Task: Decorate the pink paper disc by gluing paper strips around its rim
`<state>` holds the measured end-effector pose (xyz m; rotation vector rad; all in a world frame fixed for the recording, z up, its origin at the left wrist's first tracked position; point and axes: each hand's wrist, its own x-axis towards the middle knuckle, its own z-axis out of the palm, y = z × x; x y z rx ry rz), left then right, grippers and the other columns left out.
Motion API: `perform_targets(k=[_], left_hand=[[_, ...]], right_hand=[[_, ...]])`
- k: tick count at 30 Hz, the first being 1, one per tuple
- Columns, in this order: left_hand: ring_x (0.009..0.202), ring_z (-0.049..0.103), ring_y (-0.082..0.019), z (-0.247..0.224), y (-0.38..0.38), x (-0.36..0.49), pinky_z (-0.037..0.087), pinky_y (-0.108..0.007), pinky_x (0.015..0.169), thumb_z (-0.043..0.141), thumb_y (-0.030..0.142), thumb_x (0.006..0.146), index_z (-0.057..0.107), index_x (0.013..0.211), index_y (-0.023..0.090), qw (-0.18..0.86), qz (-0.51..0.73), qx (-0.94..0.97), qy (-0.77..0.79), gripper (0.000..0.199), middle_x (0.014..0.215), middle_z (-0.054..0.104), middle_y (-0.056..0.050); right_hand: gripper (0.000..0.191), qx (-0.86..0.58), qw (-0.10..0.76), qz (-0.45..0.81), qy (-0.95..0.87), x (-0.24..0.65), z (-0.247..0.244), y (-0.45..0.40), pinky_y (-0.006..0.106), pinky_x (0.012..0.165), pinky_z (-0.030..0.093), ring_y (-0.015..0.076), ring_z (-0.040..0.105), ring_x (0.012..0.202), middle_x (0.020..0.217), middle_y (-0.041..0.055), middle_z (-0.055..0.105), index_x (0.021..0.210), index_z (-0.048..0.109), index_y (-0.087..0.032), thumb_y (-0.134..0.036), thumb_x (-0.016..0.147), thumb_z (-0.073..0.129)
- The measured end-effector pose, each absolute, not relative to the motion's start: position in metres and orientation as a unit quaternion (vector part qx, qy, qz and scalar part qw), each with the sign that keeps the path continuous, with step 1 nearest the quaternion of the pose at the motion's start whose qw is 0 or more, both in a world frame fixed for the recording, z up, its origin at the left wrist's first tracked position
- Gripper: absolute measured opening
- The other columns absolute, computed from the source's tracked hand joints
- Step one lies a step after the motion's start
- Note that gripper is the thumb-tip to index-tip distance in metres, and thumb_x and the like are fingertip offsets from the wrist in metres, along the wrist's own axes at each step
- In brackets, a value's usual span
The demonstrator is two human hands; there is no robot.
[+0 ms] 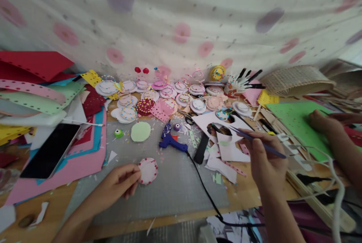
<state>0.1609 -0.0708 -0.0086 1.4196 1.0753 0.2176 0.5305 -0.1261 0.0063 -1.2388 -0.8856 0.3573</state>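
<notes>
White disc (148, 171) pinched in left hand (128, 180).

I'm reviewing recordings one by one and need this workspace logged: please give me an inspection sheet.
Surface: grey mat on a wooden table, with small scraps on it
Job's things: red-dotted white disc; tweezers; blue glue gun lying on the mat
Clutter: paper offcuts right of the gun; phone on stacked sheets, left
Grippers: left hand holds the disc's edge; right hand holds the tweezers
Cables: black cord runs from the gun past the table's front edge; white cable at right
Surroundings: dotted fabric behind; another person's hand over a green sheet
</notes>
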Motion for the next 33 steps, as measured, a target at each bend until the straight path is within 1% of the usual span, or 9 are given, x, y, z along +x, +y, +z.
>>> perform_targets(k=[9, 13, 16, 18, 21, 24, 28, 31, 33], left_hand=[[0.051, 0.043, -0.011, 0.009, -0.068, 0.154, 0.034, -0.024, 0.054, 0.048, 0.045, 0.088, 0.047, 0.06, 0.018, 0.604, 0.143, 0.621, 0.478, 0.039, 0.054, 0.046, 0.004], [0.051, 0.043, -0.011, 0.008, -0.07, 0.149, 0.034, -0.024, 0.054, 0.046, 0.044, 0.088, 0.045, 0.059, 0.018, 0.617, 0.155, 0.615, 0.466, 0.039, 0.054, 0.046, 0.004], [0.05, 0.042, -0.011, 0.003, -0.072, 0.148, 0.032, -0.024, 0.053, 0.046, 0.043, 0.089, 0.044, 0.06, 0.018, 0.64, 0.166, 0.588, 0.466, 0.038, 0.053, 0.045, 0.004], [0.049, 0.041, -0.01, -0.002, -0.073, 0.152, 0.032, -0.023, 0.052, 0.048, 0.044, 0.088, 0.044, 0.06, 0.018, 0.656, 0.17, 0.567, 0.468, 0.038, 0.053, 0.045, 0.005], [0.049, 0.043, -0.01, -0.01, -0.073, 0.16, 0.032, -0.023, 0.051, 0.051, 0.049, 0.085, 0.047, 0.061, 0.017, 0.663, 0.161, 0.546, 0.486, 0.04, 0.053, 0.047, 0.004], [0.05, 0.045, -0.011, -0.017, -0.073, 0.167, 0.032, -0.023, 0.05, 0.05, 0.053, 0.084, 0.052, 0.065, 0.016, 0.66, 0.155, 0.528, 0.512, 0.042, 0.054, 0.051, 0.003], [0.048, 0.047, -0.011, -0.026, -0.074, 0.167, 0.034, -0.022, 0.047, 0.048, 0.056, 0.085, 0.058, 0.078, 0.014, 0.664, 0.173, 0.524, 0.505, 0.044, 0.055, 0.054, 0.002], [0.047, 0.048, -0.011, -0.03, -0.076, 0.166, 0.036, -0.023, 0.047, 0.046, 0.057, 0.087, 0.059, 0.082, 0.014, 0.662, 0.2, 0.526, 0.495, 0.046, 0.055, 0.055, 0.002], [0.045, 0.048, -0.011, -0.032, -0.076, 0.166, 0.037, -0.023, 0.047, 0.042, 0.058, 0.089, 0.058, 0.082, 0.013, 0.664, 0.214, 0.521, 0.492, 0.048, 0.055, 0.055, 0.001]], right_hand=[[0.011, -0.532, 0.735, 0.142, -0.395, 0.52, 0.006, -0.125, 0.032, 0.061, 0.048, 0.0156, 0.064, 0.067, 0.094, 0.0066, 0.069, 0.088, 0.062, -0.019, -0.029, 0.084, 0.064], [0.013, -0.556, 0.711, 0.135, -0.409, 0.515, 0.001, -0.121, 0.03, 0.059, 0.048, 0.015, 0.063, 0.065, 0.091, 0.0058, 0.071, 0.087, 0.062, -0.02, -0.032, 0.083, 0.065], [0.013, -0.582, 0.661, 0.154, -0.449, 0.508, 0.0, -0.122, 0.029, 0.059, 0.051, 0.015, 0.064, 0.063, 0.088, 0.0056, 0.073, 0.088, 0.063, -0.02, -0.03, 0.081, 0.068], [0.011, -0.583, 0.604, 0.205, -0.504, 0.497, 0.0, -0.124, 0.029, 0.06, 0.054, 0.0168, 0.067, 0.067, 0.088, 0.0069, 0.074, 0.089, 0.063, -0.02, -0.029, 0.082, 0.067], [0.01, -0.552, 0.505, 0.308, -0.587, 0.473, -0.004, -0.126, 0.031, 0.071, 0.056, 0.0196, 0.07, 0.082, 0.091, 0.0086, 0.074, 0.09, 0.064, -0.02, -0.029, 0.086, 0.062], [0.011, -0.526, 0.465, 0.378, -0.604, 0.45, -0.014, -0.122, 0.032, 0.08, 0.055, 0.0192, 0.069, 0.091, 0.095, 0.008, 0.073, 0.093, 0.063, -0.02, -0.029, 0.089, 0.057], [0.01, -0.529, 0.475, 0.362, -0.603, 0.441, -0.026, -0.112, 0.035, 0.087, 0.052, 0.0188, 0.066, 0.098, 0.099, 0.0074, 0.07, 0.095, 0.06, -0.021, -0.028, 0.091, 0.054], [0.009, -0.501, 0.441, 0.323, -0.671, 0.446, -0.026, -0.105, 0.036, 0.089, 0.051, 0.0189, 0.064, 0.101, 0.104, 0.0076, 0.068, 0.098, 0.059, -0.022, -0.022, 0.092, 0.053], [0.015, -0.467, 0.408, 0.262, -0.74, 0.451, -0.02, -0.102, 0.04, 0.092, 0.049, 0.0208, 0.06, 0.109, 0.111, 0.0086, 0.065, 0.102, 0.058, -0.023, -0.017, 0.09, 0.052]])
